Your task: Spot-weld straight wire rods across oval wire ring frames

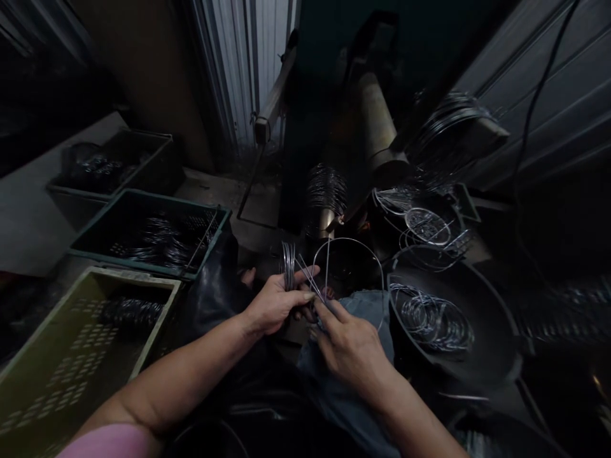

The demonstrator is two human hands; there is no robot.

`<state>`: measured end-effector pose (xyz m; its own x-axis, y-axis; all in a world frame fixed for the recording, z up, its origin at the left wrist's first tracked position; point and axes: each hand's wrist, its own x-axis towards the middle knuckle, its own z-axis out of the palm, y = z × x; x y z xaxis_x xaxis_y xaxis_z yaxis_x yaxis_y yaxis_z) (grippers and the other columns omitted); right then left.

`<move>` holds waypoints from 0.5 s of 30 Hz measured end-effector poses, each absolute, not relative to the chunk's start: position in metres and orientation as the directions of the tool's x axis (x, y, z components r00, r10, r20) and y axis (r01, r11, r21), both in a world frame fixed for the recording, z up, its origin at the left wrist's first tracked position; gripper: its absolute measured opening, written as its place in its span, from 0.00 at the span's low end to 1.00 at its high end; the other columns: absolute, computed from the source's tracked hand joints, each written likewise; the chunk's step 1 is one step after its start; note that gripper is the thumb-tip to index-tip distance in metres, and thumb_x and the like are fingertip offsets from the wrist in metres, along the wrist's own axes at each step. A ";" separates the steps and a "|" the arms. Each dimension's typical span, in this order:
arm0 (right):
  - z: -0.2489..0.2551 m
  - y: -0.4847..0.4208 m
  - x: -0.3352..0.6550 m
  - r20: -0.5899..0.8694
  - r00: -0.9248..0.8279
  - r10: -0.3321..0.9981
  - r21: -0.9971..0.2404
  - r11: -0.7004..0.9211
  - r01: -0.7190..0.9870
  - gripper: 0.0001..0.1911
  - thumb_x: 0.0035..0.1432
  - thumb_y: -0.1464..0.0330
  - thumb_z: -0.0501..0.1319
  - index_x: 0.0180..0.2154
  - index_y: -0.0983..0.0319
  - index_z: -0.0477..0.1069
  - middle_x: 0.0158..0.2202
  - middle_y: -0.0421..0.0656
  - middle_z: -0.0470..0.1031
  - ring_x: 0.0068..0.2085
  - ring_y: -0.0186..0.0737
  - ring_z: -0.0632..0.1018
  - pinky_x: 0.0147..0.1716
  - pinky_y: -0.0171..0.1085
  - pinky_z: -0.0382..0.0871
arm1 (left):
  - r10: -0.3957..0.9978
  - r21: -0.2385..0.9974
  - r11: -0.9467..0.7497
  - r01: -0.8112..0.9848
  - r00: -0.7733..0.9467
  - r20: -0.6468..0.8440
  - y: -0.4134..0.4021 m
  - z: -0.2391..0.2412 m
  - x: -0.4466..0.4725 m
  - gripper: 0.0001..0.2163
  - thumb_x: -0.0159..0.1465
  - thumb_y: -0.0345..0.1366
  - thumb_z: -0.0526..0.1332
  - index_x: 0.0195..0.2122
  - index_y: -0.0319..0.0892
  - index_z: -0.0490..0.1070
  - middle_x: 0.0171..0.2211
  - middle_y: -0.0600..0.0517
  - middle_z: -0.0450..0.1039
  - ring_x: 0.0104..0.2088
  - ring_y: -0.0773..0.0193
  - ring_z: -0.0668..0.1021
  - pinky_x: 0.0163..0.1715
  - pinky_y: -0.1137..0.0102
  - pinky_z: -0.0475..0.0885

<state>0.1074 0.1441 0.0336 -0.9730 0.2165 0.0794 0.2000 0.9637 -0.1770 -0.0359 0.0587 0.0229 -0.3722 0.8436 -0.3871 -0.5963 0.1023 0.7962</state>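
Note:
My left hand is closed, with a bundle of thin metal wire rings hanging around its thumb and finger area. My right hand is closed on the ends of a large wire hoop, which stands up in front of it. Several straight wire ends cross between the two hands. The fingertips meet close together, and what lies between them is partly hidden. Beyond the hands, a coil of dark wire hangs around a metal bar.
On the left stand a yellow crate, a green crate with wire pieces and a grey crate. A round black basin holding wire loops is at the right. Behind it, wire coils hang near a thick pipe.

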 end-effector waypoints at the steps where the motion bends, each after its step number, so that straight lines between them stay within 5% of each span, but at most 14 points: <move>1: 0.034 0.146 0.107 0.088 -0.972 0.220 -0.170 0.964 0.203 0.23 0.55 0.71 0.53 0.54 0.65 0.61 0.47 0.51 0.69 0.32 0.39 0.75 0.28 0.34 0.68 | 0.847 0.795 0.098 -0.599 -0.369 -0.383 0.061 0.023 -0.036 0.24 0.50 0.28 0.62 0.51 0.43 0.67 0.22 0.57 0.68 0.18 0.73 0.71 0.15 0.77 0.59; 15: 0.054 0.165 0.098 0.098 -0.970 0.221 -0.114 0.971 0.209 0.22 0.54 0.71 0.53 0.52 0.66 0.63 0.42 0.50 0.71 0.30 0.38 0.74 0.25 0.33 0.66 | 0.856 0.788 0.059 -0.612 -0.376 -0.356 0.081 0.034 -0.041 0.24 0.51 0.29 0.63 0.51 0.43 0.67 0.23 0.56 0.69 0.18 0.72 0.73 0.16 0.78 0.62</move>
<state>0.0984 0.1645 0.0537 -0.9704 0.2207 0.0979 0.2093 0.9711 -0.1145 -0.0412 0.0806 0.0340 -0.3757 0.8557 -0.3559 -0.6123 0.0591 0.7884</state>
